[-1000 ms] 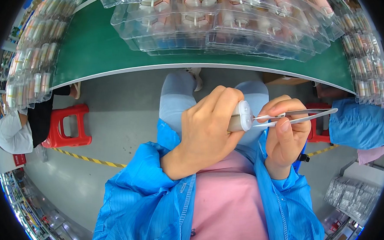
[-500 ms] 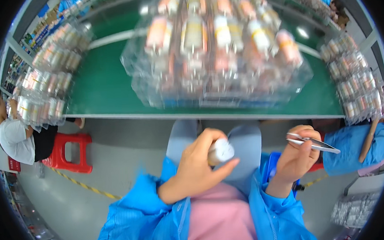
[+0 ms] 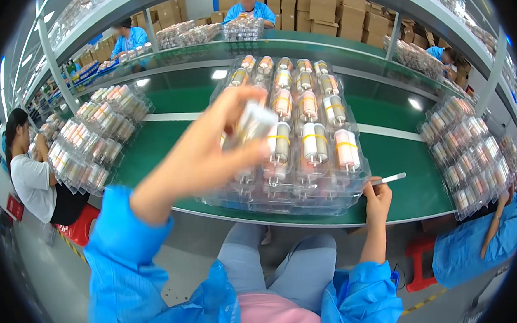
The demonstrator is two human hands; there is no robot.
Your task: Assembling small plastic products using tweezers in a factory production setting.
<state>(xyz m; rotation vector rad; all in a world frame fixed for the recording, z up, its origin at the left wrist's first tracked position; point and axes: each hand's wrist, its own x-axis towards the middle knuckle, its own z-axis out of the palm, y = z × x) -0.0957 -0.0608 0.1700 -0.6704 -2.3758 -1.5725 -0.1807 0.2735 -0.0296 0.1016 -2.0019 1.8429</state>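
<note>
My left hand, slightly blurred, is raised over the left part of a stack of clear plastic trays. Its fingers are wrapped round a white-and-grey piece made of small cylinders; its far end is hidden by the fingers. Rows of paired cylinders in pink, white and grey stand in the top tray, tied with yellow bands and with metal pins below. At the stack's near right corner, my right hand pinches a slim flat whitish tool. Whether that hand touches the tray is unclear.
The stack stands on a green table with a pale front edge. More filled trays lie at left and right. Co-workers sit at both sides and across the table. Behind are cardboard boxes and a metal frame.
My left hand has gone from above my lap up and forward over the trays, still holding the cylinders. The right hand has moved forward to the tray's corner with its tool. The view has tilted up.
</note>
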